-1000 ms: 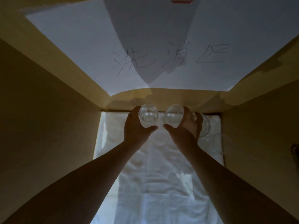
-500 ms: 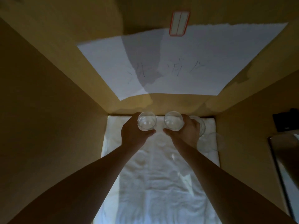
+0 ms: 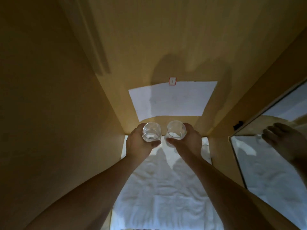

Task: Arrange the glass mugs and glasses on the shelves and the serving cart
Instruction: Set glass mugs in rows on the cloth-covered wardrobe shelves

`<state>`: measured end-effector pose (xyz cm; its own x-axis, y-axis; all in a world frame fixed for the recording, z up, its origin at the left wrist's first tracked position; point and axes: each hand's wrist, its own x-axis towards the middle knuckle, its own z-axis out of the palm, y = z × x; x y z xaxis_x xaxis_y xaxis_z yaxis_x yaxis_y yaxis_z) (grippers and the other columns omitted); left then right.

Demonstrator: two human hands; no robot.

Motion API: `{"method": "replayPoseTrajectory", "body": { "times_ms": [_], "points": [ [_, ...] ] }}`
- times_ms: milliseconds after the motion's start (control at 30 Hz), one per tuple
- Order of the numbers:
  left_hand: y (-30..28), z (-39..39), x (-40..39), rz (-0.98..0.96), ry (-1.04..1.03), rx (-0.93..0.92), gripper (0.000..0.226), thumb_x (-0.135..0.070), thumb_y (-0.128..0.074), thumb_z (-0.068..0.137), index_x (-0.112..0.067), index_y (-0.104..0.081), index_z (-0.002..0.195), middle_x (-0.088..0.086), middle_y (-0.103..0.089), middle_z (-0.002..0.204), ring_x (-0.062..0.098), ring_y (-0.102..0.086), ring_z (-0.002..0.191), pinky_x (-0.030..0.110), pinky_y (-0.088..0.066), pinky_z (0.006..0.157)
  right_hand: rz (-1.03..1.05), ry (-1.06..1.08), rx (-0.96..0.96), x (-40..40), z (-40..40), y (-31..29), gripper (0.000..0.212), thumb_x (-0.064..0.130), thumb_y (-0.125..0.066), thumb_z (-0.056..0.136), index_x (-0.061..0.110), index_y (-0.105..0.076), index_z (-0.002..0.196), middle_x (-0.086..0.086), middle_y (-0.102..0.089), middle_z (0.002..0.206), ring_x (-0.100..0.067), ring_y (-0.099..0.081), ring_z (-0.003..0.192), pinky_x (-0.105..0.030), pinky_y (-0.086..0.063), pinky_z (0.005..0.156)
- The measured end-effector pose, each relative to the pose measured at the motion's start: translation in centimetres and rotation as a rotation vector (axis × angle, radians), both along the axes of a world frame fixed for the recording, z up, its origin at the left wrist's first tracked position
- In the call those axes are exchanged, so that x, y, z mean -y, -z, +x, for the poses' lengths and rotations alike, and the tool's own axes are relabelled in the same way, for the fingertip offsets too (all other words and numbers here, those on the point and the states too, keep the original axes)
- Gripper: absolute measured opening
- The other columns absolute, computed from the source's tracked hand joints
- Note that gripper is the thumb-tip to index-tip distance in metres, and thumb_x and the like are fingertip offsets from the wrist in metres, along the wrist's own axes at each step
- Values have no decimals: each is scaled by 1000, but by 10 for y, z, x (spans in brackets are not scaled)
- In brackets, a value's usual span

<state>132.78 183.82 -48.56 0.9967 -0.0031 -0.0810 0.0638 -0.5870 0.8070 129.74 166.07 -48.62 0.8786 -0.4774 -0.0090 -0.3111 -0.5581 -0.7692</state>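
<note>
writing on paper (image 3: pixel 172 100) illegible, forearms cut off

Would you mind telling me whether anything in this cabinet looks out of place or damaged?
Nothing stands out. The left hand and right hand each hold an intact, empty glass, left glass and right glass, over the wrinkled white cloth.

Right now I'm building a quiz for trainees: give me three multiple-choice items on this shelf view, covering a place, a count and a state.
1. Where is the sheet of paper?
A. on the back wall
B. on the cloth
C. on the mirror

2. How many glasses are held?
A. one
B. two
C. four

3. The cloth is:
A. folded
B. rolled
C. spread flat, wrinkled

Answers:
1 A, it hangs above the hands.
2 B, the left hand grips one glass, the right hand another glass.
3 C, it covers the shelf.
</note>
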Motion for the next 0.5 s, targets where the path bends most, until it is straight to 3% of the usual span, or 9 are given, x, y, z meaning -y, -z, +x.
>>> {"method": "replayPoseTrajectory", "body": {
  "times_ms": [67,133,267,433,500],
  "points": [
    [-24,-14,-5,3,5,30,75,-40,-96,55,-27,-64,121,-7,-72,108,18,-67,101,35,-53,88,55,15,26,-6,-15,-25,58,32,-93,54,26,-66,105,10,-71,94,-12,-66,86,-26,-51,75],
    [-50,-29,-9,2,10,70,71,-39,-96,57,-26,-64,120,-6,-72,107,18,-67,99,30,-52,85,64,17,46,-11,-30,-52,55,30,-92,54,26,-66,103,10,-71,94,-14,-67,87,-30,-55,76],
    [-105,-61,-18,-61,-1,100,76,-38,-94,60,-25,-62,127,-1,-69,116,23,-64,107,39,-51,94,-6,11,140,-19,-65,-105,56,31,-94,57,23,-63,103,9,-65,95,-16,-62,90,-25,-44,75],
    [-170,-104,-32,-140,-3,166,75,-39,-93,60,-27,-60,126,-1,-66,118,24,-63,107,42,-52,93,35,12,206,-28,-114,-168,67,33,-92,64,13,-62,120,-5,-68,112,-25,-63,104,-38,-52,89],
    [-200,-127,-37,-160,-30,202,75,-39,-93,59,-30,-60,126,-3,-65,117,20,-62,106,41,-52,93,65,23,258,-33,-135,-197,69,31,-93,63,13,-61,122,-5,-66,115,-25,-62,107,-37,-51,91]
  ]
}}
